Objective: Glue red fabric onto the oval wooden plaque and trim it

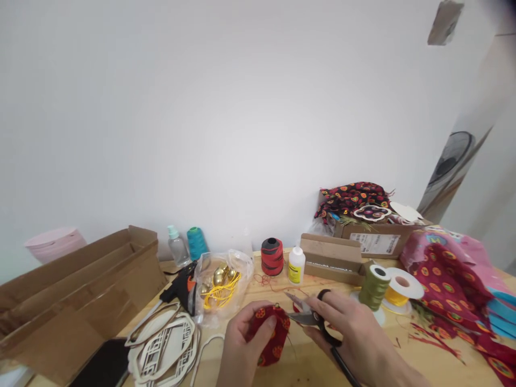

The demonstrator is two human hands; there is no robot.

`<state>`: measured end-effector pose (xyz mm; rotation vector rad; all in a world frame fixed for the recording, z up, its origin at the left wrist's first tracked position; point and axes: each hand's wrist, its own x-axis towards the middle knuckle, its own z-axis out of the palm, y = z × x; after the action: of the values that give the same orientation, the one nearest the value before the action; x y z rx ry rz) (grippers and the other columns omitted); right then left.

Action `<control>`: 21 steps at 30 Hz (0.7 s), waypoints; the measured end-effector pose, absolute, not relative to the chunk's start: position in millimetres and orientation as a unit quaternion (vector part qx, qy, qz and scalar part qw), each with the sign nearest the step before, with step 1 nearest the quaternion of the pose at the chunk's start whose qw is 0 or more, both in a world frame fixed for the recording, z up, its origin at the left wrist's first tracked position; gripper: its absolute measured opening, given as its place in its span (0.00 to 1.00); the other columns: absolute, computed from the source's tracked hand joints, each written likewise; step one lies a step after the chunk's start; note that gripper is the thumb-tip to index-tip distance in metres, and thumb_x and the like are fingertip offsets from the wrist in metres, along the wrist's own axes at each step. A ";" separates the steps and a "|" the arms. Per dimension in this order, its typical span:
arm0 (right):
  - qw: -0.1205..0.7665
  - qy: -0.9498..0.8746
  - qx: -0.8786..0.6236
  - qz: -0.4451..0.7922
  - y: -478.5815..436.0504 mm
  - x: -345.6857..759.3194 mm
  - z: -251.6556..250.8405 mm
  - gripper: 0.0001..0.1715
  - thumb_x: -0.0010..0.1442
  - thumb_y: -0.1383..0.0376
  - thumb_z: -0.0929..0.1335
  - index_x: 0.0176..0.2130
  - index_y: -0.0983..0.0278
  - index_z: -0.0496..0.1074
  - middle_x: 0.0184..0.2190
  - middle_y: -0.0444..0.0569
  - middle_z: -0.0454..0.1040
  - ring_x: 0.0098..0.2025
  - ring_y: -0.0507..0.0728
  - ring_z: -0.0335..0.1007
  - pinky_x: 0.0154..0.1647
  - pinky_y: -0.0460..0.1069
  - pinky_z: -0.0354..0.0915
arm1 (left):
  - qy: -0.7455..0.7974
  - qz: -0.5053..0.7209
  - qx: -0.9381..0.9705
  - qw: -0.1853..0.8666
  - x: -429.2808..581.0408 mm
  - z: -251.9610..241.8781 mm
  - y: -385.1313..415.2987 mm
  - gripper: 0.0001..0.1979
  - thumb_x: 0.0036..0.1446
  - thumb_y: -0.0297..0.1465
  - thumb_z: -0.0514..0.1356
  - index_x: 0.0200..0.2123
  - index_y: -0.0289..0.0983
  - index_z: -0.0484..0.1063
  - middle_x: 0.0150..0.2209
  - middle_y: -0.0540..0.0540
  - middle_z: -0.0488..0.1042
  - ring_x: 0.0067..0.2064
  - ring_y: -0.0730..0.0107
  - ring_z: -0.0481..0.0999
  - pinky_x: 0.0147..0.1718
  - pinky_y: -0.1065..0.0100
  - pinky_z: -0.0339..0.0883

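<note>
My left hand (245,341) pinches a small dark red patterned fabric piece (277,344) above the wooden table, near its front. Scissors (308,318) with black handles are in my right hand (355,330), fingers in and around the loops. Their blades are apart and point left, the lower one right beside the upper right edge of the fabric. A thin thread hangs at the fabric's right side. Behind the blades, a small red item is mostly hidden.
At left are a long cardboard box (92,290), wooden cutouts (169,349), a glue gun (181,290) and a bag of gold bells (221,285). Behind stand a red-black spool (272,258) and a white bottle (296,266). Right are a green spool (374,288) and red fabric (435,274).
</note>
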<state>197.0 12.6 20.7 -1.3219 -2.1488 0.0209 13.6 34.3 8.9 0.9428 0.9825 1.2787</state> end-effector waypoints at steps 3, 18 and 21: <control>0.276 -0.832 -0.475 -0.074 14.0 203.0 16.8 0.10 0.56 0.68 0.62 0.39 0.66 0.69 0.24 0.49 0.69 0.25 0.56 0.65 0.22 0.47 0.58 | 0.428 0.570 0.393 0.581 15.8 8.6 33.3 0.13 0.33 0.35 0.69 0.25 0.35 0.74 0.22 0.46 0.78 0.23 0.69 0.74 0.22 0.73 0.67; 0.320 -0.843 -0.422 -0.095 19.6 215.1 -6.7 0.10 0.54 0.72 0.62 0.38 0.64 0.68 0.22 0.47 0.69 0.23 0.55 0.63 0.20 0.46 0.56 | 0.446 0.543 0.412 0.580 23.1 -4.1 33.6 0.14 0.34 0.36 0.68 0.25 0.34 0.74 0.19 0.49 0.76 0.20 0.74 0.71 0.17 0.77 0.63; 0.314 -0.846 -0.422 -0.088 19.5 215.3 -8.3 0.11 0.53 0.72 0.62 0.38 0.65 0.68 0.22 0.47 0.69 0.22 0.55 0.64 0.20 0.46 0.57 | 0.452 0.544 0.408 0.578 23.6 -4.6 34.1 0.14 0.34 0.36 0.68 0.25 0.33 0.74 0.18 0.49 0.76 0.20 0.74 0.70 0.17 0.77 0.62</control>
<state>215.3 19.5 -8.3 -1.1131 -2.2302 -0.2321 23.6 34.1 -4.6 0.9540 1.0566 1.2726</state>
